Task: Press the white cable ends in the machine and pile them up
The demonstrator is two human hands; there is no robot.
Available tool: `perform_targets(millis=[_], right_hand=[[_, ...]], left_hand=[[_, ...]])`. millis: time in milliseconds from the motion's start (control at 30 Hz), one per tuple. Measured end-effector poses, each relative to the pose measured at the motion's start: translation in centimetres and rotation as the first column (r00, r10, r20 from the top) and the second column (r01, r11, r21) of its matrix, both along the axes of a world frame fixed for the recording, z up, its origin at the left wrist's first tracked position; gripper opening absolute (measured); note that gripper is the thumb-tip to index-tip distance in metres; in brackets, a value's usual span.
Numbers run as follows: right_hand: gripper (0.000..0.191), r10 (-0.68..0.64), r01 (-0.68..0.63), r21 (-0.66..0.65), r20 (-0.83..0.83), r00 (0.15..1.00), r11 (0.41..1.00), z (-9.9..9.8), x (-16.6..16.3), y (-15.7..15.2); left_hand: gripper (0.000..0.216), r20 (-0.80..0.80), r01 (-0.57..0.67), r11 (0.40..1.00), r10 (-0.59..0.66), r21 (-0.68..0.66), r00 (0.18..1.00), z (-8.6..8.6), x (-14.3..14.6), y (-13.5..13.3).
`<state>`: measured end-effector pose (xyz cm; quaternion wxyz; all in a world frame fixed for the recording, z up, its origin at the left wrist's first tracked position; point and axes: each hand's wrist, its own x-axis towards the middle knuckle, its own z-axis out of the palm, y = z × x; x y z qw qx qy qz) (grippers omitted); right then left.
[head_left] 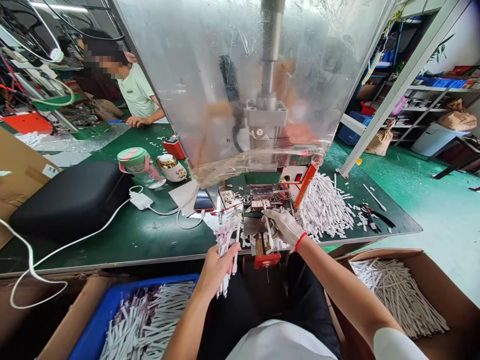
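Note:
My left hand [217,270], bare, grips a bundle of white strips with red marks [225,245] at the front of the machine. My right hand [285,226], in a white glove with a red cord at the wrist, pinches a white strip [269,232] over the bench press's metal bed [262,200]. A large heap of white strips [324,205] lies just beyond my right hand. A clear plastic shield [225,75] hangs above the press and hides its upper part behind scratches and glare.
The green workbench [112,250] holds a black padded case [67,200], a phone [203,201], a charger [140,201] and a jar [133,162]. Below it are a blue crate of strips [108,310] and a cardboard box of strips [397,300]. A co-worker [137,95] stands beyond the shield.

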<state>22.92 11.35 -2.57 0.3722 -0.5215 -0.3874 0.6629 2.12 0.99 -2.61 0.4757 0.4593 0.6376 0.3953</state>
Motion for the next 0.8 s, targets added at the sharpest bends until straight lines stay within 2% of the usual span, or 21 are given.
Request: perform_targets(millis=[200, 333, 400, 500, 600, 700, 800], right_hand=[[0.033, -0.022, 0.021, -0.032, -0.028, 0.999, 0.999, 0.3, -0.4, 0.1], [0.037, -0.004, 0.003, -0.017, -0.024, 1.0, 1.0, 0.2, -0.3, 0.2], [0.04, -0.006, 0.006, 0.021, 0.018, 1.0, 1.0, 0.5, 0.0, 0.0], [0.045, -0.056, 0.029, 0.185, 0.142, 0.988, 0.982, 2.1, 0.8, -1.0], [0.043, 0.027, -0.082, 0.343, 0.16, 0.987, 0.936, 4.0, 1.4, -2.6], [0.041, 0.141, -0.161, 0.361, 0.081, 0.987, 0.919, 4.7, 1.0, -4.1], [0.041, 0.047, -0.062, 0.314, 0.053, 0.997, 0.948, 4.3, 0.6, -4.4]], left_hand=[[0.046, -0.022, 0.041, 0.999, -0.041, 0.019, 0.999, 0.2, 0.0, 0.2], [0.044, -0.073, 0.082, 0.996, -0.078, 0.046, 0.994, 0.9, 0.0, 0.4], [0.046, -0.11, 0.1, 0.993, -0.093, 0.057, 0.99, 1.5, 0.1, 0.4], [0.049, -0.142, 0.158, 0.985, -0.147, 0.069, 0.979, 2.4, 0.5, 0.6], [0.044, -0.149, 0.248, 0.966, -0.235, 0.078, 0.96, 3.0, 1.0, 1.1], [0.039, -0.173, 0.343, 0.936, -0.326, 0.075, 0.929, 3.2, 1.7, 1.8], [0.043, -0.198, 0.434, 0.898, -0.413, 0.073, 0.889, 3.4, 2.1, 2.2]])
